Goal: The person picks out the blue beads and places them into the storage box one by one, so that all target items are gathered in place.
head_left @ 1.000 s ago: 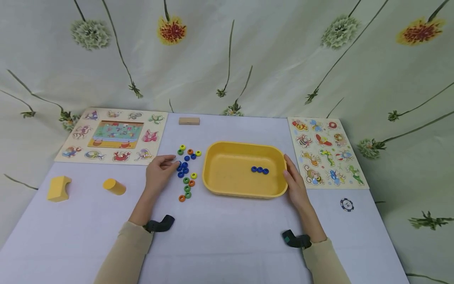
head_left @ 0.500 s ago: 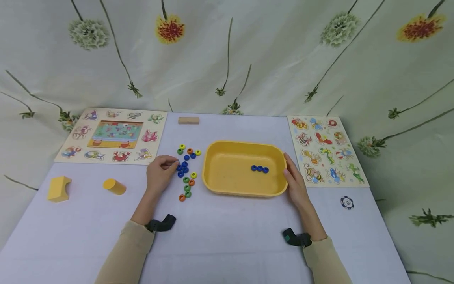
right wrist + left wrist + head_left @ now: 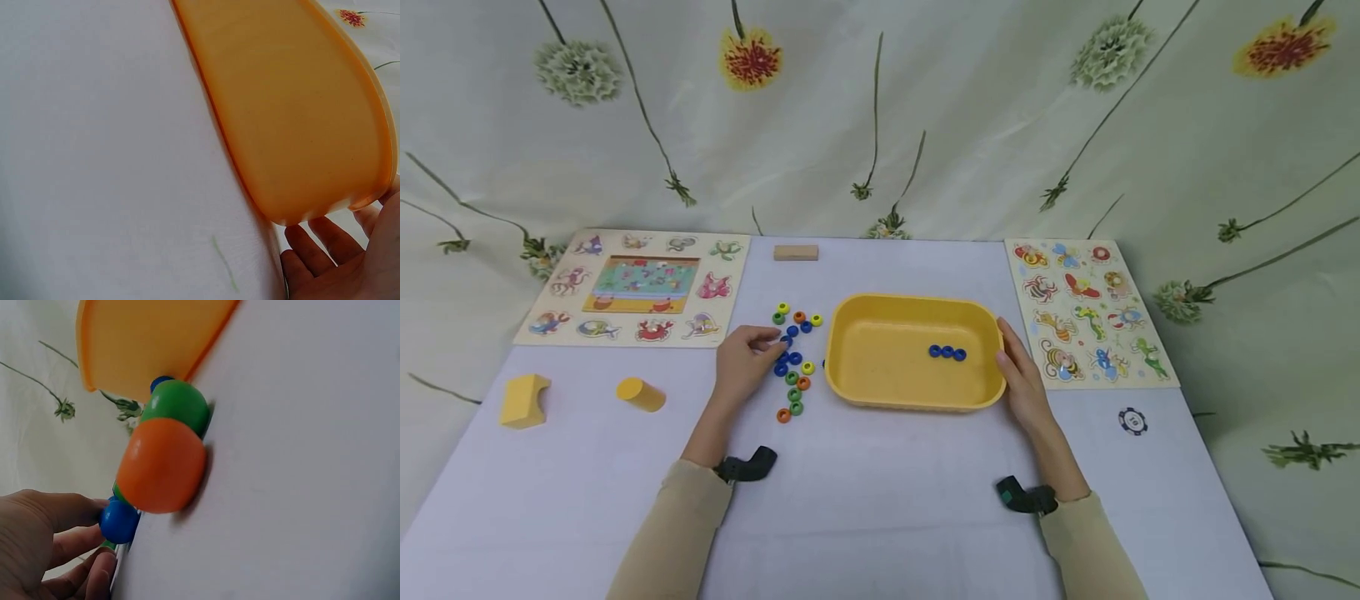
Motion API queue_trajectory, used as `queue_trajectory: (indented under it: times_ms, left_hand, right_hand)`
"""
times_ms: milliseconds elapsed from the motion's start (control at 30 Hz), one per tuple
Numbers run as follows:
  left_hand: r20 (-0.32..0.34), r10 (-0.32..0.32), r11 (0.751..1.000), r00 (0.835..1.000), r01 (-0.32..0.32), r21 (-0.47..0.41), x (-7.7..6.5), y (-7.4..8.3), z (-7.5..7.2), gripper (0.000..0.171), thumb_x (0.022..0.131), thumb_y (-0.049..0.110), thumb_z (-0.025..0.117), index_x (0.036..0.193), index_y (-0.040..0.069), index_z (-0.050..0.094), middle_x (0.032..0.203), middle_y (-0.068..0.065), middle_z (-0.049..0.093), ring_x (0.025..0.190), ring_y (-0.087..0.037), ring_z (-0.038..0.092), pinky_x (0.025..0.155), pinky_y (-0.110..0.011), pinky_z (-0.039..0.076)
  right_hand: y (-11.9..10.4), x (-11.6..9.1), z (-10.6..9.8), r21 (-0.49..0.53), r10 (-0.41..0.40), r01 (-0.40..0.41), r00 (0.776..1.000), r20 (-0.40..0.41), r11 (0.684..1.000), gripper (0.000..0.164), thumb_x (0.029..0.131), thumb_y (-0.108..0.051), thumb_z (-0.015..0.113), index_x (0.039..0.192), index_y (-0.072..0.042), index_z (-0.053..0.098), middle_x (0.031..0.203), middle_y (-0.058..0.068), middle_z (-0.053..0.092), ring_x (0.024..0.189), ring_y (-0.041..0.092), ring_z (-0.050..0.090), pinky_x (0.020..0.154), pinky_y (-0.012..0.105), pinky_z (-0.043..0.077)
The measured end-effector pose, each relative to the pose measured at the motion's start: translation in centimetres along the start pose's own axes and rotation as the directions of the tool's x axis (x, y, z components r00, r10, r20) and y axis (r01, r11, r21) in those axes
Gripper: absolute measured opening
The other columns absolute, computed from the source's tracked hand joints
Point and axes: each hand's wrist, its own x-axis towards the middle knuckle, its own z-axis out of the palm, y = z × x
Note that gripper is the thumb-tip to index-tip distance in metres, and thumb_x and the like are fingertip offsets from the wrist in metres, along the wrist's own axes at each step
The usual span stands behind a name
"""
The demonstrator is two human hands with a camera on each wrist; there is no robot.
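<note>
My left hand (image 3: 744,362) is at the bead cluster left of the yellow tray (image 3: 880,407), pinching a blue bead (image 3: 786,342) at the thumb and fingertips. In the left wrist view the thumb meets a blue bead (image 3: 119,521); the other fingers curl behind it. Nearer that camera sit an orange bead (image 3: 162,465) and a green bead (image 3: 178,405). My right hand (image 3: 1026,386) holds the tray's right end, with fingertips against its outer wall (image 3: 306,144) in the right wrist view. Three blue beads (image 3: 947,352) lie in a row inside the tray.
Green, yellow, orange and blue beads lie scattered left of the tray; one blue bead (image 3: 823,363) sits against its left side. Around are a sea-animal picture board (image 3: 722,287), an insect board (image 3: 1026,292), a wooden block (image 3: 796,252), yellow cylinder (image 3: 641,394), yellow arch block (image 3: 523,401) and chip (image 3: 1132,421).
One blue bead now shows against the tray's left side, away from the cluster. My left hand has shifted slightly right and up among the beads. The right hand stays at the tray.
</note>
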Motion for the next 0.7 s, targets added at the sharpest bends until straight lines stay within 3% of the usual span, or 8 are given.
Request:
queue_trajectory:
  times_ms: [233, 367, 467, 533, 600, 700]
  left_hand:
    - [0.093, -0.060, 0.995, 0.994, 0.052, 0.091, 0.6, 1.0, -0.2, 0.027, 0.080, 0.032, 0.063, 0.096, 0.012, 0.066, 0.087, -0.007, 0.056, 0.074, -0.020, 0.047, 0.059, -0.026, 0.037]
    - [0.025, -0.034, 0.999, 0.999, 0.034, 0.019, 0.2, 2.3, -0.4, 0.026, 0.079, 0.028, 0.064, 0.099, 0.011, 0.066, 0.087, -0.006, 0.058, 0.073, -0.018, 0.049, 0.054, -0.028, 0.042]
    - [-0.052, 0.068, 0.990, 0.996, -0.074, -0.120, -0.4, 4.6, -0.6, 0.026, 0.079, 0.025, 0.065, 0.100, 0.011, 0.066, 0.091, -0.005, 0.060, 0.077, -0.015, 0.053, 0.059, -0.026, 0.048]
    - [-0.063, 0.167, 0.960, 0.984, -0.176, -0.216, -0.6, 6.9, -0.4, 0.025, 0.079, 0.024, 0.066, 0.100, 0.010, 0.066, 0.093, -0.004, 0.060, 0.080, -0.014, 0.056, 0.063, -0.025, 0.050]
    - [-0.018, 0.266, 0.919, 0.964, -0.260, -0.297, -0.6, 9.2, 0.2, 0.024, 0.078, 0.022, 0.067, 0.098, 0.009, 0.067, 0.093, -0.004, 0.061, 0.082, -0.014, 0.057, 0.069, -0.022, 0.050]
    - [0.108, 0.348, 0.890, 0.931, -0.292, -0.351, -0.3, 11.9, 2.2, 0.021, 0.078, 0.018, 0.067, 0.097, 0.009, 0.067, 0.092, -0.002, 0.060, 0.081, -0.013, 0.057, 0.068, -0.021, 0.050]
  right_hand:
    - [0.0, -0.1, 0.2, 0.002, 0.004, -0.004, 1.000, 0.005, 1.000, 0.046, 0.095, -0.012, 0.035, 0.140, -0.012, 0.026, 0.146, 0.002, 0.023, 0.134, 0.017, 0.019, 0.108, 0.041, 0.017]
    - [0.0, -0.2, 0.2, -0.006, 0.014, -0.014, 1.000, 0.013, 1.000, 0.046, 0.095, -0.012, 0.035, 0.140, -0.013, 0.025, 0.146, 0.001, 0.023, 0.134, 0.017, 0.019, 0.108, 0.041, 0.018]
    - [0.0, -0.2, 0.0, -0.014, 0.017, -0.017, 1.000, 0.013, 1.000, 0.046, 0.095, -0.013, 0.035, 0.140, -0.014, 0.025, 0.146, 0.000, 0.023, 0.135, 0.017, 0.018, 0.108, 0.041, 0.017]
    - [0.0, -0.1, -0.1, -0.019, 0.017, -0.017, 1.000, 0.006, 1.000, 0.046, 0.095, -0.013, 0.035, 0.140, -0.015, 0.026, 0.146, -0.001, 0.023, 0.134, 0.017, 0.018, 0.108, 0.041, 0.018]
    - [0.0, 0.0, -0.1, -0.014, 0.016, -0.016, 1.000, 0.000, 1.000, 0.046, 0.095, -0.014, 0.035, 0.140, -0.014, 0.026, 0.146, -0.001, 0.023, 0.134, 0.017, 0.018, 0.108, 0.041, 0.017]
    - [0.1, 0.0, 0.0, -0.007, 0.007, -0.007, 1.000, 0.007, 1.000, 0.046, 0.095, -0.013, 0.034, 0.140, -0.012, 0.025, 0.146, 0.001, 0.023, 0.135, 0.018, 0.018, 0.108, 0.041, 0.017]
